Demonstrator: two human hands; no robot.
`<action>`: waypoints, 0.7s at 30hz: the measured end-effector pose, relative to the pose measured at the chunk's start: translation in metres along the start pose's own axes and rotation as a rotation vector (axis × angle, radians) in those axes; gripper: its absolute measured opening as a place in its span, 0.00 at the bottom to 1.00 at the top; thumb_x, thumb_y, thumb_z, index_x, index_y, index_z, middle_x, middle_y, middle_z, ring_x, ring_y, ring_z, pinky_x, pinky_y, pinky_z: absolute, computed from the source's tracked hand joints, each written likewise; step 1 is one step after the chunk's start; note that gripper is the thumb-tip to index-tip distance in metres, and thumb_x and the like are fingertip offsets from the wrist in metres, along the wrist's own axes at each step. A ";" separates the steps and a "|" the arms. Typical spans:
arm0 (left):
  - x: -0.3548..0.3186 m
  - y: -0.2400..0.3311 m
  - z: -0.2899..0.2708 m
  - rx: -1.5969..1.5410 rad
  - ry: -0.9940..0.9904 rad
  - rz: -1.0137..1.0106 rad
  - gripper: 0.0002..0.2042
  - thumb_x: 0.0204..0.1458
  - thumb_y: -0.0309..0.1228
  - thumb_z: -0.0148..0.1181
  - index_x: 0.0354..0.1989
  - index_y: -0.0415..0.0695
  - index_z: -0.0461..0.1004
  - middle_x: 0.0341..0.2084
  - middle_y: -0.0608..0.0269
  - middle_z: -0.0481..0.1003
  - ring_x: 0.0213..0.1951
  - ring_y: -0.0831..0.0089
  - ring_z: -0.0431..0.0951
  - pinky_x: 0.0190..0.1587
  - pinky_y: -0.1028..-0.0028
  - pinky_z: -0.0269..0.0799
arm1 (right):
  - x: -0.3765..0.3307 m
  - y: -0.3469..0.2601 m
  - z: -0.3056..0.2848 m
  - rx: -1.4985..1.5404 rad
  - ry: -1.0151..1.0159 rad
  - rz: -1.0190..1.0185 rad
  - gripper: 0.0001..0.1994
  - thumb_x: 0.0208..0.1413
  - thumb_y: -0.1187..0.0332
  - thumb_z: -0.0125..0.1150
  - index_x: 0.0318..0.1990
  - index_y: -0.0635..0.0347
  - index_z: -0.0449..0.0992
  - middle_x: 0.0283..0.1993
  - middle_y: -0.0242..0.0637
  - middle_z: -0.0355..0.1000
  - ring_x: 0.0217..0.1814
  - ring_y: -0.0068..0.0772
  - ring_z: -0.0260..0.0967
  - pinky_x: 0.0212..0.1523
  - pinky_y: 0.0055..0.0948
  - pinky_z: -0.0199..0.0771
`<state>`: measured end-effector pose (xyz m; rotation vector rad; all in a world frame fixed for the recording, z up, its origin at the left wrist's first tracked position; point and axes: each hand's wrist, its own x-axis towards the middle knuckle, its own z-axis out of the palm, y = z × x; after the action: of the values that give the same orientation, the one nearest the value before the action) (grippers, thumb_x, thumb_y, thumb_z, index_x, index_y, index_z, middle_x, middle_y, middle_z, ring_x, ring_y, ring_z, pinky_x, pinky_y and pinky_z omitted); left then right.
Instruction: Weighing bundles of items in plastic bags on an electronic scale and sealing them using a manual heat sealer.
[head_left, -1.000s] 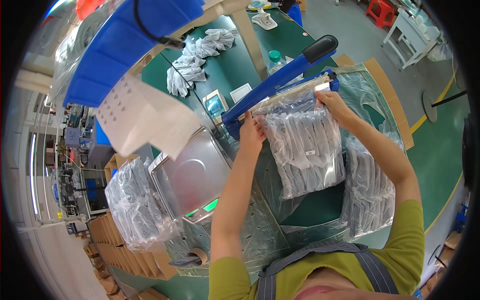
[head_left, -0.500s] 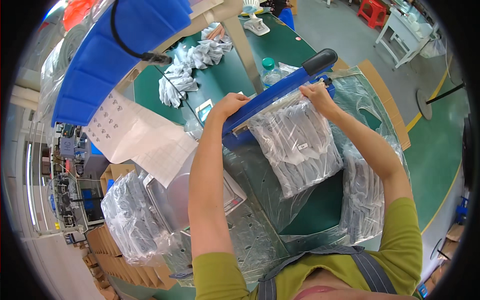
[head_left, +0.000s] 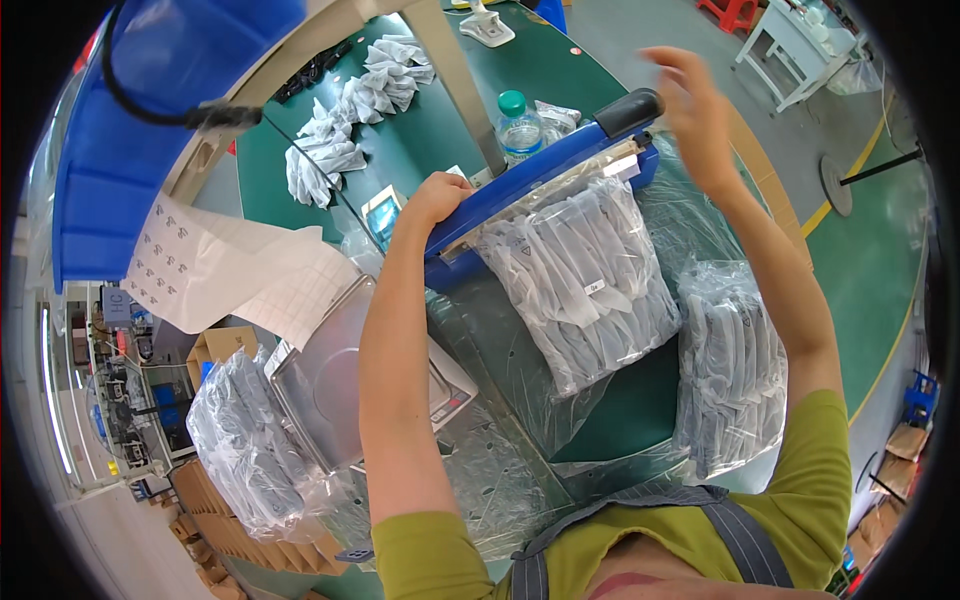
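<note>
A blue bag sealer (head_left: 545, 175) with a black handle (head_left: 628, 113) lies slantwise across the table. The mouth of a clear plastic bag (head_left: 585, 285) is under its arm; several pale, wrapped pieces fill the bag, which lies toward me. My left hand (head_left: 438, 197) is closed at the sealer's left end, fingers curled over its edge and their tips hidden. Raised just right of the black handle, my right hand (head_left: 695, 115) is open and empty, fingers apart and a little blurred.
Similar filled bags lie at right (head_left: 732, 370) and left (head_left: 250, 440). A flat scale (head_left: 325, 370) carries a paper sheet (head_left: 235, 260). Behind the sealer stand a bottle (head_left: 520, 130) and a post (head_left: 460, 80). A blue bin (head_left: 170, 130) overhangs at upper left; wrapped pieces (head_left: 365, 105) lie farther back.
My right hand has let go at the sealer's right end and moved up and right, beside the handle. My left hand stays at the left end. The view has shifted slightly.
</note>
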<state>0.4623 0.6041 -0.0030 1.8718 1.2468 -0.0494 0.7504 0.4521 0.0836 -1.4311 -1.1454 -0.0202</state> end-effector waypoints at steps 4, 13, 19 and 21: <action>0.004 0.001 0.015 0.061 0.091 0.081 0.15 0.43 0.40 0.60 0.32 0.40 0.78 0.27 0.51 0.76 0.31 0.62 0.76 0.38 0.67 0.69 | -0.026 0.054 0.038 -0.554 -0.297 -0.360 0.09 0.56 0.67 0.46 0.41 0.57 0.70 0.41 0.39 0.70 0.46 0.39 0.65 0.48 0.36 0.61; -0.096 0.064 0.088 -0.010 0.989 0.343 0.13 0.50 0.28 0.52 0.45 0.46 0.70 0.41 0.56 0.69 0.48 0.57 0.66 0.54 0.60 0.55 | -0.029 0.070 0.043 -0.595 -0.315 -0.331 0.09 0.57 0.64 0.44 0.36 0.56 0.71 0.37 0.35 0.71 0.45 0.36 0.66 0.50 0.36 0.58; -0.147 0.035 0.188 -0.578 0.814 0.106 0.33 0.48 0.38 0.59 0.58 0.34 0.52 0.52 0.43 0.61 0.54 0.56 0.62 0.57 0.65 0.54 | -0.030 0.056 0.052 -0.578 -0.313 -0.332 0.08 0.57 0.65 0.45 0.36 0.55 0.71 0.36 0.34 0.71 0.44 0.36 0.66 0.50 0.36 0.59; -0.139 0.025 0.194 -0.784 0.674 0.062 0.38 0.46 0.41 0.62 0.59 0.33 0.49 0.54 0.43 0.59 0.55 0.57 0.61 0.57 0.67 0.54 | -0.033 0.057 0.049 -0.605 -0.311 -0.322 0.08 0.56 0.66 0.46 0.36 0.55 0.71 0.37 0.35 0.71 0.45 0.36 0.66 0.50 0.36 0.59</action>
<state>0.4901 0.3693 -0.0444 1.2404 1.3536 1.0288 0.7403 0.4823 0.0081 -1.7980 -1.7160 -0.4131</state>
